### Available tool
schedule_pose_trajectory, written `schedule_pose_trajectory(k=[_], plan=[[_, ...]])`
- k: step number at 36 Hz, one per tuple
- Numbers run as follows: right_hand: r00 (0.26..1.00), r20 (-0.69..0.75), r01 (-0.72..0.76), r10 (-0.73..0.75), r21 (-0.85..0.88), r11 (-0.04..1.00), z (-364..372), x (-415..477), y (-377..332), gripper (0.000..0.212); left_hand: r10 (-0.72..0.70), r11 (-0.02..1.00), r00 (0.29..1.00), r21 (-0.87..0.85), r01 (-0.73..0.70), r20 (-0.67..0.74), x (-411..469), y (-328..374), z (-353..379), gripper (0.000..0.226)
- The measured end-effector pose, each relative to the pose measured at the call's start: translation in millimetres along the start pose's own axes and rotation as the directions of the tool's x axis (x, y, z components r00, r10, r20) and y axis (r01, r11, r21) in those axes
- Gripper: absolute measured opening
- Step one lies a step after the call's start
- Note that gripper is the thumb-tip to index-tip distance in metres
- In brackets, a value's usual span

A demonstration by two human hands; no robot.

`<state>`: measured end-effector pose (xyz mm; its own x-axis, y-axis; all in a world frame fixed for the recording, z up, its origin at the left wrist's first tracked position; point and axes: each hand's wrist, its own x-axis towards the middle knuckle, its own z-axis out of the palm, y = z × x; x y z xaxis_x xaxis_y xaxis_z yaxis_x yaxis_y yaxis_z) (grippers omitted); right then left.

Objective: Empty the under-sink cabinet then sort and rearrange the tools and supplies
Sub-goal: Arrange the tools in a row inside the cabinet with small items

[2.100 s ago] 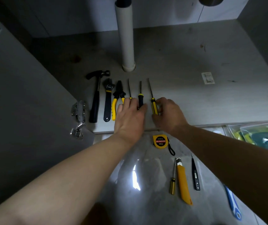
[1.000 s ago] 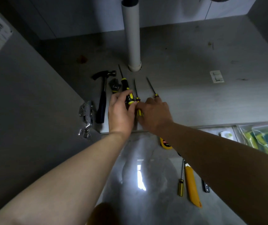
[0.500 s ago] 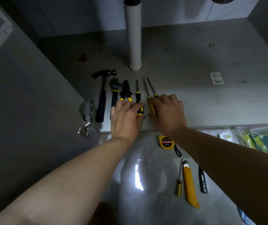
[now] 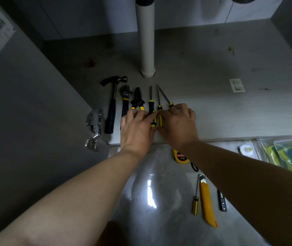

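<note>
Step in hand: squaring up the row of tools on the cabinet floor (image 4: 221, 118), front left, ahead of the drain pipe (image 4: 146, 41).

Row, left to right: hammer (image 4: 112, 107), wrench (image 4: 125, 102), pliers (image 4: 137, 100), black-handled screwdriver (image 4: 151, 107), striped screwdriver (image 4: 160, 116), slanted screwdriver (image 4: 168, 101). All tips point to the back wall. The first five lie roughly parallel. The last one leans, with its tip nearly meeting the striped one's shaft.

Left hand (image 4: 136, 128): open, fingers laid flat over the pliers' grips and touching the black-handled screwdriver.
Right hand (image 4: 179, 125): fingers curled over the slanted screwdriver's handle, thumb side against the striped one. Cannot tell whether it pinches the handle or only pushes it.

Judgement on doing it well:
- Keep the left hand flat as a fence, so the aligned tools do not roll while the right works.
- Swing the slanted handle rightward about its tip end until the shaft runs parallel. Round handles roll, so slide rather than flick.
- Leave a small gap between handles.
- Line the handle ends up near the front edge.

On the floor (image 4: 168, 219), waiting to be placed: tape measure (image 4: 180, 157), small screwdriver (image 4: 195, 201), utility knife (image 4: 208, 205). The row has free space to its right.
</note>
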<state>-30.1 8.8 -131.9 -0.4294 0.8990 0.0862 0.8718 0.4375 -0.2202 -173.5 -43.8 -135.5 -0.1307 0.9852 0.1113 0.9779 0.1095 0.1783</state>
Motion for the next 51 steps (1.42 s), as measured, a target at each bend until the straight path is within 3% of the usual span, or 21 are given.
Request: schedule_pose_trajectory(k=[8, 17, 23, 31, 38, 51], plan=[[0.999, -0.027, -0.014, 0.017, 0.111, 0.994, -8.4, -4.9, 8.0, 0.053, 0.007, 1.0, 1.0, -0.005, -0.007, -0.002, -0.2, 1.1, -0.6, 0.05], [0.987, 0.066, -0.158, 0.145, 0.286, 0.945, -4.8, -3.1, 17.8, 0.039, 0.053, 0.997, 0.998, -0.057, -0.051, 0.039, 2.7, 4.0, -3.8, 0.062], [0.981, 0.114, -0.19, 0.158, 0.368, 0.91, -4.9, -3.7, 15.3, 0.036, 0.077, 0.996, 0.995, -0.055, -0.074, 0.069, 7.4, 6.4, -1.3, 0.055], [0.985, 0.112, -0.165, 0.132, 0.382, 0.909, -6.7, -4.3, 17.1, 0.04, 0.055, 0.998, 0.997, -0.047, -0.053, 0.061, 11.1, 7.1, 0.0, 0.048], [0.99, 0.085, -0.138, 0.114, 0.374, 0.917, -4.0, -4.9, 19.1, 0.04, 0.031, 0.999, 0.998, -0.041, -0.029, 0.053, 7.5, 3.7, -1.0, 0.061], [0.991, 0.084, -0.129, 0.105, 0.384, 0.914, -4.2, -3.1, 20.2, 0.04, -0.005, 1.0, 0.999, 0.026, 0.004, 0.036, 10.2, 4.9, -0.9, 0.053]])
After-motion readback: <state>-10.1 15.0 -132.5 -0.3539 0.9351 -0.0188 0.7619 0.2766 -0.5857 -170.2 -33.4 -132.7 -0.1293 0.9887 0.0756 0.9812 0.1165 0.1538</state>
